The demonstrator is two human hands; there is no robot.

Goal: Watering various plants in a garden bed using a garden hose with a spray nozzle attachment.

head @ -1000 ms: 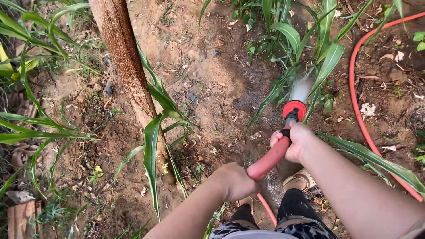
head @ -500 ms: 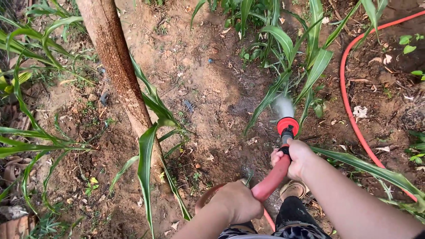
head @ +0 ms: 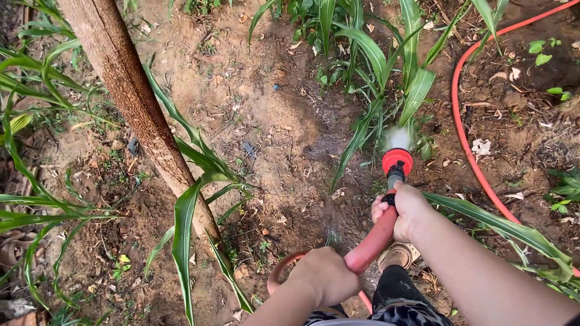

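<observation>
Since a moment ago, both of my hands and the hose have drifted a little to the right and the view has tipped down, so the tree trunk (head: 130,108) now leans further toward the upper left corner of the ground. My right hand (head: 406,210) is wrapped around the red hose (head: 374,238) just behind its nozzle (head: 397,162), fingers clamped tight on it. My left hand (head: 323,276) grips the same hose lower down, near the bottom edge of the view, fingers closed around it, with a loop of hose curling out to its left. The nozzle has a round red head on a dark neck and points away from me at the base of a clump of young corn plants (head: 374,72). A pale blur of water spray (head: 397,137) leaves the nozzle head, and the soil (head: 284,139) in front of it looks darker and wet. More of the hose curves along the ground at the right edge. My sandalled foot (head: 396,256) shows below my right hand. Long green leaves cross the left side.
</observation>
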